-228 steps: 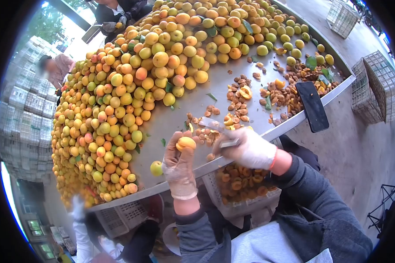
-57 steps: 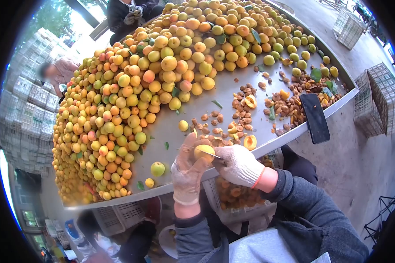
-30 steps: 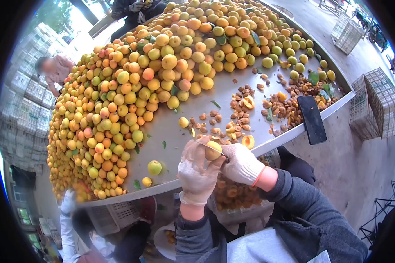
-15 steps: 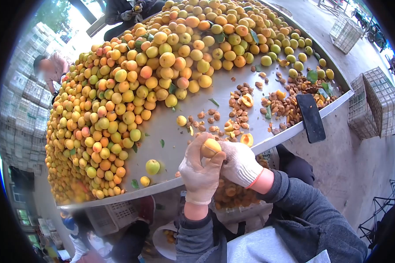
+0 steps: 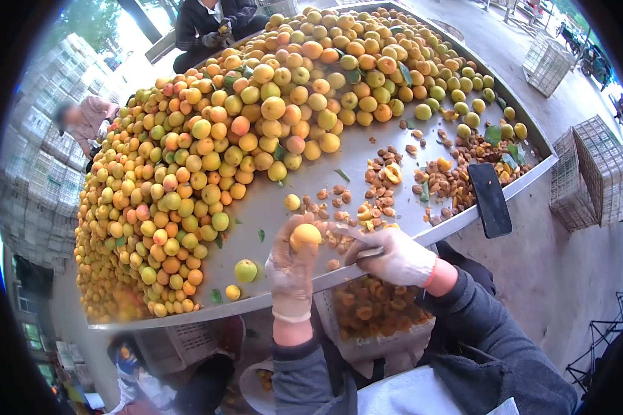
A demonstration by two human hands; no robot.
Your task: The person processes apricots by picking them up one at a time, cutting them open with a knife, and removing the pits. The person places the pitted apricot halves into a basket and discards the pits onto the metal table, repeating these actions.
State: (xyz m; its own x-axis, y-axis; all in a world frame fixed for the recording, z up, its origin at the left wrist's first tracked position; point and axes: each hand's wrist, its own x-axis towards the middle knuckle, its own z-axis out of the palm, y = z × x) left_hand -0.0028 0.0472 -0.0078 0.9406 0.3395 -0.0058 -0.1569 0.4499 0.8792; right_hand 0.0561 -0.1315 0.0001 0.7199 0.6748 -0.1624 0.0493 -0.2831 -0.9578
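Note:
My left hand [image 5: 293,266], in a pale work glove, is closed around a yellow apricot [image 5: 306,236] held up over the table's near edge. To its right, my gloved right hand [image 5: 398,257] grips a small knife [image 5: 371,253]; only a short grey metal part shows between the fingers. The right hand's outstretched finger reaches toward the apricot. Behind both hands, brown apricot pits [image 5: 381,176] and some split fruit lie on the metal table [image 5: 256,252]. Below my right hand stands a crate of halved apricots [image 5: 377,311].
A large heap of apricots [image 5: 208,149] covers the table's left and back. A black phone [image 5: 490,200] lies across the right rim. White crates [image 5: 588,173] stand on the floor at right. Other people [image 5: 211,31] sit or stand around the far and left sides.
My hands have moved apart, the right going right and down, showing the metal tool. The left still holds the apricot, now slightly further left. The crate below has come into fuller view.

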